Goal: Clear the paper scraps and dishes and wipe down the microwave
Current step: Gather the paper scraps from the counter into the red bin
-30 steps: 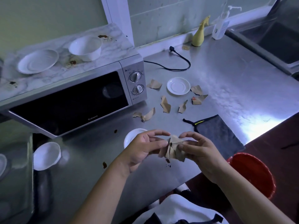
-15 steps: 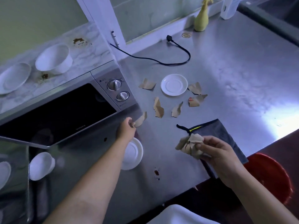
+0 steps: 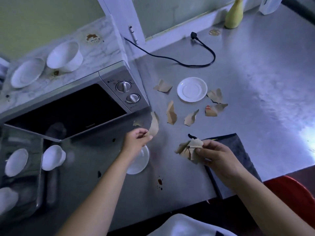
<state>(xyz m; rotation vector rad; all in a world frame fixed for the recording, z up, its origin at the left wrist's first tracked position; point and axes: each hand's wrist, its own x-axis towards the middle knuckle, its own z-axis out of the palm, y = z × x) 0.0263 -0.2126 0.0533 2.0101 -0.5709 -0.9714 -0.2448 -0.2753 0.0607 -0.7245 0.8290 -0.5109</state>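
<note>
1 scrap (image 3: 154, 128), left hand (image 3: 136, 138) pinching its near end; right hand (image 3: 219, 159) grips wad (image 3: 190, 149)

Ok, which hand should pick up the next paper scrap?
Probably left. The left hand pinches just one scrap, near the loose scraps; the right hand grips a full bundle.
</note>
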